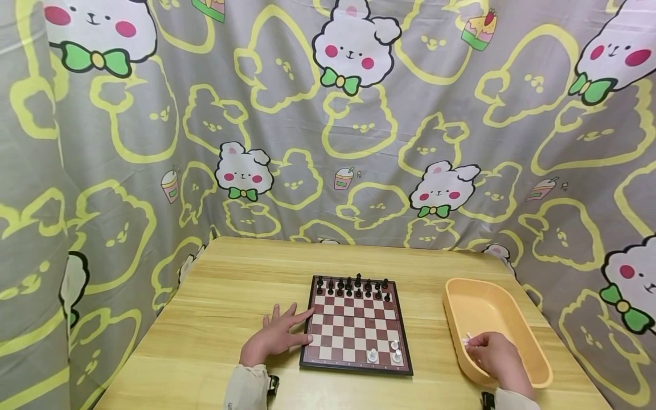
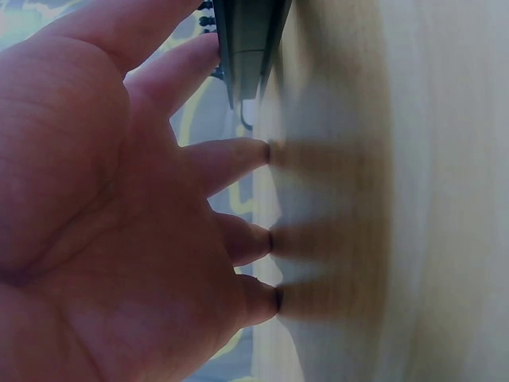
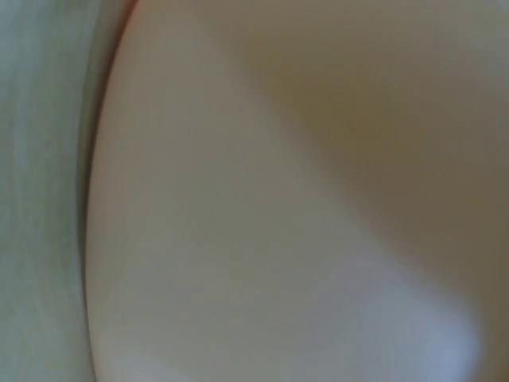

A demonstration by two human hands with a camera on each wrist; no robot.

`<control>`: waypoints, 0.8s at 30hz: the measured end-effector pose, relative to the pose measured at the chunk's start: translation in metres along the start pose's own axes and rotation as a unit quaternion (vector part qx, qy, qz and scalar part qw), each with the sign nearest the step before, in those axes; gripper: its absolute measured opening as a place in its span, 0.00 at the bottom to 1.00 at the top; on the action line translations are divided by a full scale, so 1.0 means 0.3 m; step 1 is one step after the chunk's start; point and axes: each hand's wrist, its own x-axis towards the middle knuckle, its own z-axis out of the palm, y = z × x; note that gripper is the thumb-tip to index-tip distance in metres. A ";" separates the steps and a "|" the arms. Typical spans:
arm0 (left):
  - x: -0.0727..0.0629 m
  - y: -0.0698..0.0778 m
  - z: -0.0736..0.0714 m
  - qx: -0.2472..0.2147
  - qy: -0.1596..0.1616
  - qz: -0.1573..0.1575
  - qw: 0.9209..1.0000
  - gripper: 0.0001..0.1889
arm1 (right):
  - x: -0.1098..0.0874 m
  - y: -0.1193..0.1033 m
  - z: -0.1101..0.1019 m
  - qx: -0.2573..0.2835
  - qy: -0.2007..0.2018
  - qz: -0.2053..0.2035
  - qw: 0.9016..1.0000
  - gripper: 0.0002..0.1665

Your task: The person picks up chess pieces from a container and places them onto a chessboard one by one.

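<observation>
A chessboard with brown and cream squares lies on the table. Black chess pieces fill its two far rows, and a few white chess pieces stand near its front right corner. My left hand has its fingers spread; the thumb and index finger touch the board's left edge, while the other fingertips rest on the wood. Over the left side of a yellow plastic basin, my right hand pinches a small white chess piece, partly hidden by the fingers.
The wooden table reaches back to a grey patterned curtain, which also hangs at both sides. The basin stands to the right of the board. Its wall fills most of the right wrist view, blurred.
</observation>
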 end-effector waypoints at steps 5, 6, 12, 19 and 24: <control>0.003 0.003 -0.003 0.001 -0.001 0.001 1.000 0.36 | -0.002 -0.007 -0.006 0.032 0.022 0.009 0.999 0.13; 0.003 0.002 -0.003 0.003 -0.001 0.001 1.000 0.36 | -0.002 -0.007 -0.006 0.036 0.026 0.009 0.999 0.16; 0.007 -0.005 0.000 0.013 0.000 0.000 1.000 0.37 | -0.003 -0.012 -0.008 0.084 0.047 0.027 0.995 0.25; 0.010 -0.008 0.002 0.010 0.002 0.003 1.000 0.37 | -0.016 -0.015 -0.005 0.044 0.150 -0.001 0.988 0.24; 0.008 -0.011 0.005 0.005 0.000 0.000 1.000 0.37 | -0.023 -0.031 0.014 0.084 0.227 -0.037 0.970 0.21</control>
